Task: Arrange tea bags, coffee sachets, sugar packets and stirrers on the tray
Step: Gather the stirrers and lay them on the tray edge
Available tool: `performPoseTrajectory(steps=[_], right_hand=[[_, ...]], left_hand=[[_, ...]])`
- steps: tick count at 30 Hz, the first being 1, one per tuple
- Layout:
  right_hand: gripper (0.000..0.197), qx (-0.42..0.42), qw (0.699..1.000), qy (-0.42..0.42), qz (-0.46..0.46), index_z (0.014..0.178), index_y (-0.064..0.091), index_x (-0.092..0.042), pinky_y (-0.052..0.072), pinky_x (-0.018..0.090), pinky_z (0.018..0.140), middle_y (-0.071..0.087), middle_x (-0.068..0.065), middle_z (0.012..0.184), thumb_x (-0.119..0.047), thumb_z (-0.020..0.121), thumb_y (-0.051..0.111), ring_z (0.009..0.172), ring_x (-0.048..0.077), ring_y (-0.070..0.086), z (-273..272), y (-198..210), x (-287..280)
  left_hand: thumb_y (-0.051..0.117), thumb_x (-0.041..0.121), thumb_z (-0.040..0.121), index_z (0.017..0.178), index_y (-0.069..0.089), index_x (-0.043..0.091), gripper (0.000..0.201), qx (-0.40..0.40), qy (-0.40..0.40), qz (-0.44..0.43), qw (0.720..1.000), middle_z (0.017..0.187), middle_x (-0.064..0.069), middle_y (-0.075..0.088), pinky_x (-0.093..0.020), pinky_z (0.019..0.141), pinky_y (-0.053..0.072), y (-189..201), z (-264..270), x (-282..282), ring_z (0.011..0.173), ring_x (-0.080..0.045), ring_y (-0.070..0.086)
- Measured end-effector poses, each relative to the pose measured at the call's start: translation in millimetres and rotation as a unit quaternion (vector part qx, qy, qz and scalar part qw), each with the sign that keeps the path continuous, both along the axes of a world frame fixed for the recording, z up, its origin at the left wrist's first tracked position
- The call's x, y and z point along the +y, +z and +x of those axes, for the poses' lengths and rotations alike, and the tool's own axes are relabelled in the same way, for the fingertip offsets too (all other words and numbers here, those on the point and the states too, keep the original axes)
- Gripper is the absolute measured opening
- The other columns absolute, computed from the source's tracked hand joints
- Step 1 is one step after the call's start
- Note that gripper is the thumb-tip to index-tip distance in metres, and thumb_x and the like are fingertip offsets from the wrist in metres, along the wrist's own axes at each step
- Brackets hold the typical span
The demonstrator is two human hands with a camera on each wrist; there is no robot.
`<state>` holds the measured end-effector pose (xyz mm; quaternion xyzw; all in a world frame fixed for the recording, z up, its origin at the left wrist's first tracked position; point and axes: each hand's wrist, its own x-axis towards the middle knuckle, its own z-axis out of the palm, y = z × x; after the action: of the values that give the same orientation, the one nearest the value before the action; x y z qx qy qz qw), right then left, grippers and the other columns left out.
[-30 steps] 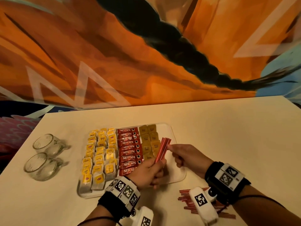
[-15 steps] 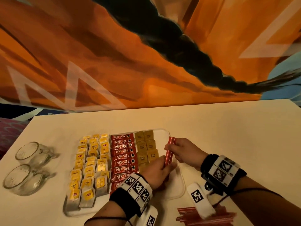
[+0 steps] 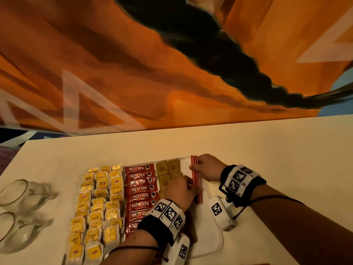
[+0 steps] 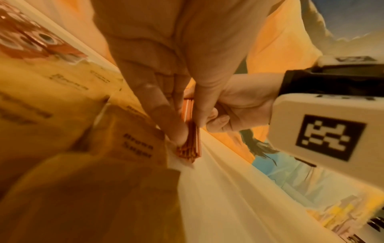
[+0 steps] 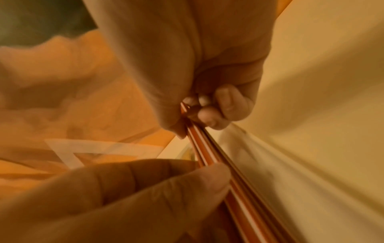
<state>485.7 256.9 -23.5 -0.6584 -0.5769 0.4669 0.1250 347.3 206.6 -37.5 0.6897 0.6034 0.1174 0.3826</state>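
A white tray (image 3: 210, 238) holds yellow tea bags (image 3: 99, 207) on its left, red Nescafe coffee sachets (image 3: 140, 190) in the middle and brown sugar packets (image 3: 168, 169) beside them. A bundle of red stirrers (image 3: 196, 180) lies lengthwise just right of the sugar packets. My left hand (image 3: 191, 188) pinches its near half and my right hand (image 3: 194, 166) pinches its far end. In the left wrist view the stirrers (image 4: 190, 146) touch the tray next to a sugar packet (image 4: 137, 144). The right wrist view has the stirrers (image 5: 209, 151) between thumb and curled fingers.
Two glass cups (image 3: 21, 194) (image 3: 13, 234) lie on the table left of the tray. A few more red stirrers (image 3: 256, 264) show at the bottom edge, right of the tray. A painted orange wall (image 3: 133, 73) stands behind the table.
The stirrer bundle, held tilted above the tray before, has come down and straightened beside the sugar packets. Both hands moved with it and still grip it.
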Motion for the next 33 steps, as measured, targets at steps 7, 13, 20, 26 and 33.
performPoseTrajectory(steps=[7,13,20,26,33], right_hand=[[0.030,-0.067,0.997,-0.031,-0.017,0.065,0.051,-0.012,0.043,0.030,0.056,0.053,0.005,0.057,-0.030,0.087,0.060,0.051,0.022,0.051,-6,-8,8],[0.019,-0.075,0.993,-0.067,0.064,0.087,0.065,-0.010,0.052,0.031,0.056,0.064,0.008,0.075,-0.029,0.085,0.066,0.064,0.024,0.063,0,-6,-2],[0.035,-0.084,0.991,-0.018,0.098,0.103,0.059,-0.026,0.041,0.025,0.066,0.053,-0.012,0.074,-0.020,0.075,0.079,0.075,0.017,0.057,6,-13,-15],[0.087,-0.153,0.979,0.106,0.085,0.134,0.042,-0.045,0.037,0.025,0.062,0.051,-0.010,0.088,-0.050,0.058,0.085,0.078,0.009,0.051,24,-2,-46],[0.111,-0.259,0.950,0.164,0.066,0.147,0.016,-0.046,0.040,0.026,0.072,0.047,-0.004,0.112,-0.064,0.057,0.079,0.099,0.015,0.054,32,-11,-59]], left_hand=[[0.060,0.033,0.089,0.105,0.066,0.015,0.024,0.012,0.011,0.015,1.000,0.097,-0.001,0.071,-0.030,0.080,0.054,-1,-1,8,0.086,-0.016,0.066],[0.061,0.031,0.088,0.109,0.065,0.017,0.025,0.069,-0.008,0.050,0.996,0.105,-0.002,0.069,-0.036,0.090,0.050,2,-10,11,0.098,-0.021,0.063],[0.062,0.023,0.088,0.111,0.065,0.017,0.024,0.096,-0.051,0.051,0.993,0.109,-0.002,0.067,-0.032,0.088,0.051,13,-11,3,0.100,-0.020,0.063],[0.076,0.042,0.072,0.132,0.041,0.030,0.070,0.175,-0.102,0.025,0.979,0.124,0.005,0.057,-0.034,0.085,0.051,11,-15,-2,0.110,-0.019,0.059],[0.077,0.041,0.072,0.140,0.027,0.031,0.085,0.176,-0.115,0.017,0.978,0.122,0.006,0.058,-0.035,0.085,0.053,7,-13,-2,0.108,-0.017,0.059]])
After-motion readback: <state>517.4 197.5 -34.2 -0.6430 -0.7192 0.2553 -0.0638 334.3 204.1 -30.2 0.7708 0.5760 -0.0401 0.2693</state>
